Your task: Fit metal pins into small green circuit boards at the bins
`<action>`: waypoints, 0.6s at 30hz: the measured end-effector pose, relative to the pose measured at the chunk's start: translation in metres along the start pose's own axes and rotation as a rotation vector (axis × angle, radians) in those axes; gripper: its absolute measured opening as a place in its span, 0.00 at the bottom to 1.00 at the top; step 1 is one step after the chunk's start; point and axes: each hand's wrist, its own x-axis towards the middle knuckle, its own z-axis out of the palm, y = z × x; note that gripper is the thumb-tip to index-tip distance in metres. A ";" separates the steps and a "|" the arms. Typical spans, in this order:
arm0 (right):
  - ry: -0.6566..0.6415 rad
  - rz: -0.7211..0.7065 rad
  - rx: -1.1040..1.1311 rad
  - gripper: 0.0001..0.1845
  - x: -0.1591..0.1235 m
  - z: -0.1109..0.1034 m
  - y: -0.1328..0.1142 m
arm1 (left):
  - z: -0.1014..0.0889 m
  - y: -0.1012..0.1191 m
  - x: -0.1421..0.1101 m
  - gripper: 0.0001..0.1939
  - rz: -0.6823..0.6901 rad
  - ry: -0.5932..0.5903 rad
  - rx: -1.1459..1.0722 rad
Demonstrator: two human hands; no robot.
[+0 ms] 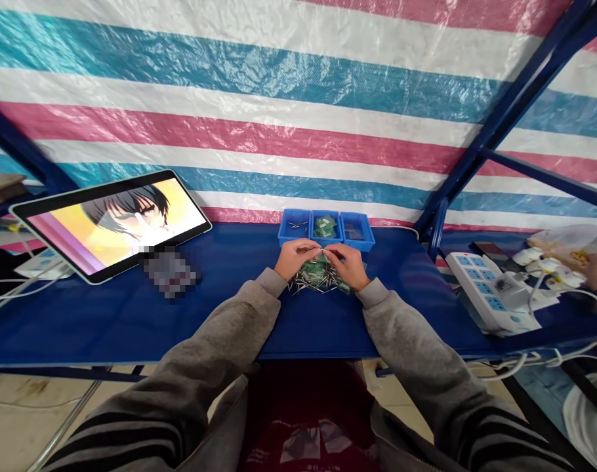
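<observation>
My left hand [297,257] and my right hand [348,263] meet fingertip to fingertip above a pile of small metal rods and green pieces [314,278] on the blue table [318,328]. Both are closed in a pinch around something tiny between them, too small to name. Just behind my hands stand three joined blue bins. A few thin metal pieces lie in the left bin [294,216], green packets [325,226] fill the middle one, and small dark grey parts [352,229] lie in the right one.
A tablet [116,223] leans at the left, with a blurred-out object [170,272] in front. White power strips [490,292] with plugs and cables sit at the right by a blue metal frame [439,229]. Striped plastic sheeting [279,131] hangs behind. Part of another person shows at far right.
</observation>
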 end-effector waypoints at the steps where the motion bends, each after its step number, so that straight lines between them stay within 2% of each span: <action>1: -0.004 0.006 -0.010 0.22 0.000 0.000 -0.001 | 0.000 -0.001 0.000 0.19 -0.004 0.010 -0.006; 5: 0.012 0.033 -0.037 0.24 0.000 -0.001 -0.003 | -0.002 0.000 -0.002 0.18 0.019 0.070 0.079; 8: 0.044 0.047 -0.027 0.25 0.001 -0.002 -0.003 | -0.012 0.007 0.005 0.16 0.165 0.220 0.311; 11: 0.021 0.051 -0.038 0.25 0.002 -0.002 -0.002 | -0.029 0.009 0.027 0.15 0.298 0.368 0.575; 12: 0.009 0.052 -0.045 0.25 0.002 -0.002 -0.002 | -0.035 0.007 0.035 0.14 0.306 0.369 0.647; 15: -0.014 0.056 -0.064 0.25 0.002 -0.002 0.001 | -0.045 -0.001 0.047 0.15 0.275 0.250 0.832; 17: -0.015 0.051 -0.085 0.24 0.002 -0.003 0.002 | -0.045 -0.006 0.041 0.17 0.264 0.166 0.900; 18: -0.012 0.045 -0.099 0.23 0.002 -0.003 0.003 | -0.044 -0.007 0.035 0.16 0.273 0.080 0.920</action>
